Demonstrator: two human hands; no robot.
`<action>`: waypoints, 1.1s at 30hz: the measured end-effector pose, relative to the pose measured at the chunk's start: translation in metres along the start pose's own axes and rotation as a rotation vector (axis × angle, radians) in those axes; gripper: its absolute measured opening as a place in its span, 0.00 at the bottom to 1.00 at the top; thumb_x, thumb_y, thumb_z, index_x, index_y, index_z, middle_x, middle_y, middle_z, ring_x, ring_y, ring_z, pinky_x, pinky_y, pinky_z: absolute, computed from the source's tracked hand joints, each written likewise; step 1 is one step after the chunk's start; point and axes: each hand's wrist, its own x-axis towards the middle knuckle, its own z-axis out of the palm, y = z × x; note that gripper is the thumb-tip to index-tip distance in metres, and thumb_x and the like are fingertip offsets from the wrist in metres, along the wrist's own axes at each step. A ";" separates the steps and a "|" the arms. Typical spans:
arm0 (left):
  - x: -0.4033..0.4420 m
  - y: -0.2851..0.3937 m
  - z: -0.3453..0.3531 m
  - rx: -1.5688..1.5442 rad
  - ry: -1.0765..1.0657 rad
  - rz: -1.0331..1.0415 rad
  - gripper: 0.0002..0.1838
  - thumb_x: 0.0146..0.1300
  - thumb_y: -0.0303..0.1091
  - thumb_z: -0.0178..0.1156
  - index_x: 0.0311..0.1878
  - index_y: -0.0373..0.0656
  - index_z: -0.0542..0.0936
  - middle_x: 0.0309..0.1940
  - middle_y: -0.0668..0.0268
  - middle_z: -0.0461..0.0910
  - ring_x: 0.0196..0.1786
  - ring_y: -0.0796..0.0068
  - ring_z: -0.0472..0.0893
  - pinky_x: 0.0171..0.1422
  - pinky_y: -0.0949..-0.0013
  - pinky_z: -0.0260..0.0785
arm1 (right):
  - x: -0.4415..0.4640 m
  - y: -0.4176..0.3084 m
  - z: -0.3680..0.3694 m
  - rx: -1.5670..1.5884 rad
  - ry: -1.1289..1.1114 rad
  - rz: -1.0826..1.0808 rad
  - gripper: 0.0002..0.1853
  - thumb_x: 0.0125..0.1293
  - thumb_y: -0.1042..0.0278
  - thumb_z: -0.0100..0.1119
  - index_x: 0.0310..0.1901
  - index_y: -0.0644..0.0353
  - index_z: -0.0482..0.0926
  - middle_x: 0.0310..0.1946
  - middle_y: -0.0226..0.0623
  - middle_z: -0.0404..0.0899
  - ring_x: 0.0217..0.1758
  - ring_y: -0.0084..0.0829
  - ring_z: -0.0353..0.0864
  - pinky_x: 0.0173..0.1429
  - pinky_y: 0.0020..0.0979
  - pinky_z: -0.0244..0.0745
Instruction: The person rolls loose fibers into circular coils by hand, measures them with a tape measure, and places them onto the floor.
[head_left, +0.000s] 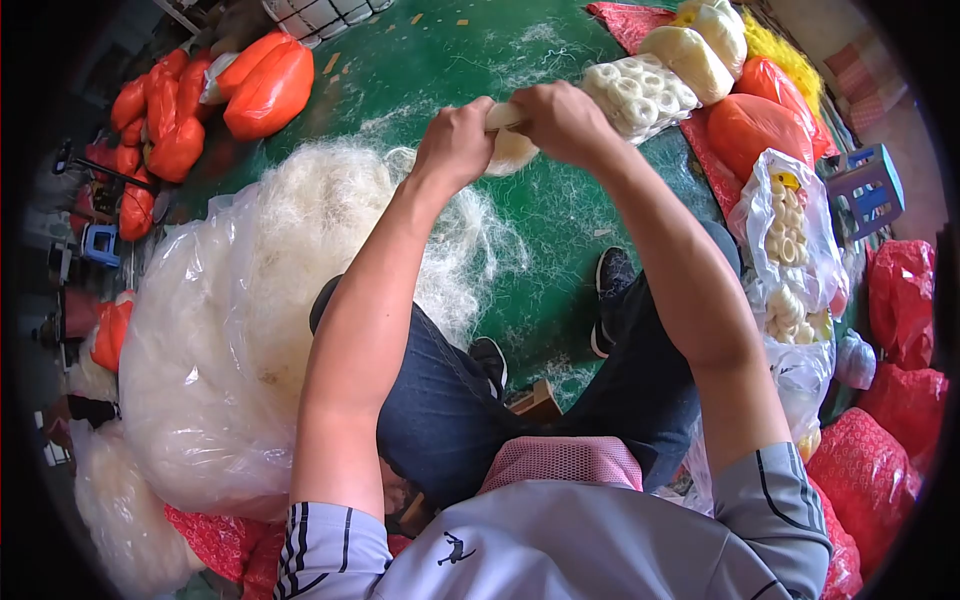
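Both arms reach forward over the green floor. My left hand (458,140) is closed on the left side of a pale cream ring or roll (504,116). On its right side my right hand (552,118) grips the same piece, fingers wrapped round it. Just below the hands is a pale, rounded bundle (512,152), partly hidden by them; whether it joins the held piece I cannot tell. Left of my hands lies a large heap of loose whitish fibre (320,215), spilling from a clear plastic bag (185,350).
A clear pack of white rings (638,97) lies right of my hands. An open bag of cream coils (787,225) stands beside my right leg, near a blue plastic stool (868,192). Orange bags (268,88) lie at the far left, red bags (865,470) at the right.
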 end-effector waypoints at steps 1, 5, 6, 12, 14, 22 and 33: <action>0.000 0.001 -0.002 -0.014 0.008 -0.016 0.09 0.68 0.30 0.59 0.49 0.39 0.80 0.41 0.44 0.86 0.49 0.38 0.84 0.52 0.46 0.77 | -0.001 0.007 -0.005 0.080 0.007 0.001 0.17 0.59 0.61 0.70 0.47 0.63 0.87 0.39 0.49 0.89 0.46 0.50 0.89 0.53 0.45 0.84; -0.001 0.000 -0.007 -0.024 -0.006 0.005 0.11 0.67 0.30 0.59 0.51 0.41 0.81 0.42 0.46 0.86 0.49 0.39 0.84 0.52 0.47 0.77 | 0.005 0.043 -0.022 0.435 0.129 0.052 0.20 0.61 0.65 0.69 0.56 0.57 0.87 0.45 0.44 0.90 0.46 0.39 0.91 0.56 0.39 0.84; -0.001 -0.006 -0.003 -0.016 0.003 0.037 0.11 0.67 0.30 0.58 0.51 0.42 0.81 0.42 0.46 0.86 0.49 0.39 0.84 0.52 0.47 0.77 | 0.003 0.032 -0.030 0.348 0.234 0.023 0.16 0.64 0.70 0.66 0.54 0.53 0.89 0.49 0.41 0.89 0.49 0.38 0.89 0.58 0.39 0.83; -0.003 -0.008 0.005 -0.025 -0.011 0.083 0.12 0.66 0.29 0.61 0.52 0.43 0.82 0.42 0.47 0.86 0.48 0.40 0.85 0.51 0.46 0.78 | 0.000 -0.004 -0.018 -0.212 0.409 -0.376 0.13 0.59 0.71 0.63 0.44 0.48 0.91 0.60 0.31 0.82 0.63 0.35 0.77 0.66 0.36 0.73; -0.003 -0.004 0.002 -0.011 -0.008 0.076 0.12 0.67 0.29 0.61 0.52 0.43 0.82 0.42 0.47 0.86 0.48 0.40 0.85 0.51 0.46 0.78 | 0.005 0.001 -0.015 -0.206 0.341 -0.365 0.10 0.60 0.70 0.62 0.40 0.50 0.90 0.56 0.30 0.85 0.61 0.35 0.79 0.65 0.36 0.74; 0.001 -0.010 -0.001 0.003 -0.001 0.018 0.10 0.70 0.34 0.57 0.48 0.40 0.83 0.42 0.44 0.86 0.48 0.40 0.85 0.51 0.47 0.78 | -0.009 -0.004 -0.033 0.029 0.207 -0.088 0.06 0.64 0.66 0.66 0.35 0.57 0.89 0.28 0.43 0.87 0.33 0.47 0.88 0.40 0.43 0.83; 0.006 0.000 -0.001 -0.622 -0.109 -0.329 0.20 0.67 0.46 0.62 0.47 0.37 0.85 0.43 0.56 0.89 0.47 0.62 0.89 0.51 0.60 0.82 | -0.012 -0.023 0.007 -0.063 0.243 0.135 0.10 0.68 0.63 0.64 0.35 0.59 0.90 0.26 0.44 0.87 0.31 0.46 0.89 0.40 0.44 0.83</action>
